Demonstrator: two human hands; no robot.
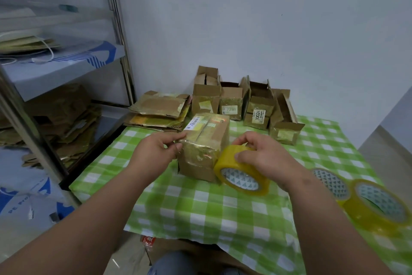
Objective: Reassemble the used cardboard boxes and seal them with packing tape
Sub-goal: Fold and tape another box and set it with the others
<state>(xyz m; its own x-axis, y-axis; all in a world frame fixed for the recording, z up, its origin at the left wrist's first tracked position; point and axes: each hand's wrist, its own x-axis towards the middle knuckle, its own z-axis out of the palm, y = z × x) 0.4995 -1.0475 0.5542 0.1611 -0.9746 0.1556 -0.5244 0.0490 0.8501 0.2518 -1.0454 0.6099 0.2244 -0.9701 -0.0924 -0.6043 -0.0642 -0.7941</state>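
A small closed cardboard box [204,152], patched with old yellowish tape and a white label, stands on the green checked tablecloth [200,207]. My left hand [159,148] pinches its near left top corner between thumb and fingers. My right hand [264,155] grips a yellow roll of packing tape [242,171] that rests against the box's right lower side. I cannot make out a free strip of tape between roll and box.
Several open-topped boxes [243,105] stand in a row against the wall. A pile of flattened boxes [159,110] lies at the back left. Two more tape rolls [365,199] sit on the right. A metal shelf rack [66,96] with flattened cardboard stands left.
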